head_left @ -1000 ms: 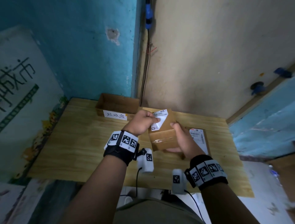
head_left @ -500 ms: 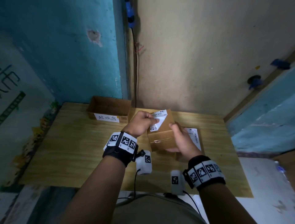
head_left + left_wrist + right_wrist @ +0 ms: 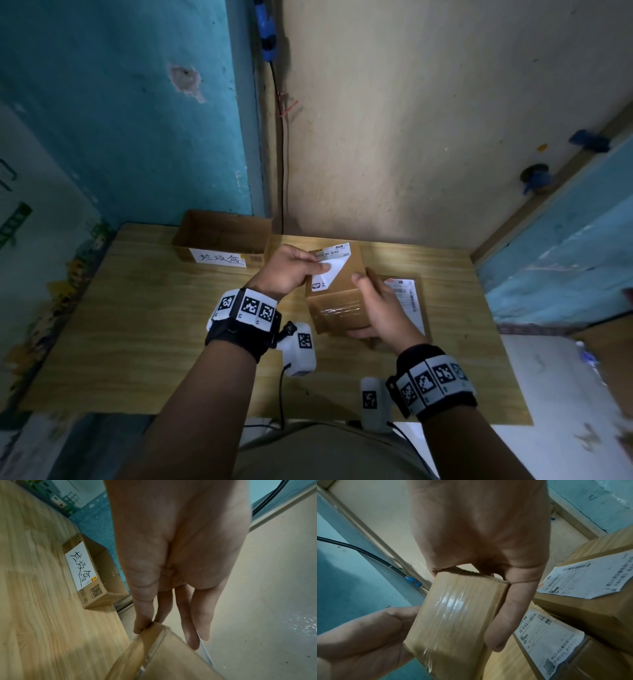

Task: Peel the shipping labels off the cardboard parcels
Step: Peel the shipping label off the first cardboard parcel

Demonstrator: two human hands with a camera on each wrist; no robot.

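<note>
Above table (image 3: 144, 329), right hand (image 3: 378, 313) gripping parcel (image 3: 337, 308) (taped)

Three closed brown cardboard parcels (image 3: 457, 616) carry white printed shipping labels (image 3: 330, 269). One open brown cardboard box (image 3: 222, 236) sits at eleven o'clock. Two hands (image 3: 287, 270).

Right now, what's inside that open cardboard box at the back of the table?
The open box shows only bare cardboard walls; a handwritten white label is on its front. Its near wall hides the floor, so I cannot tell whether any peeled labels lie inside.
</note>
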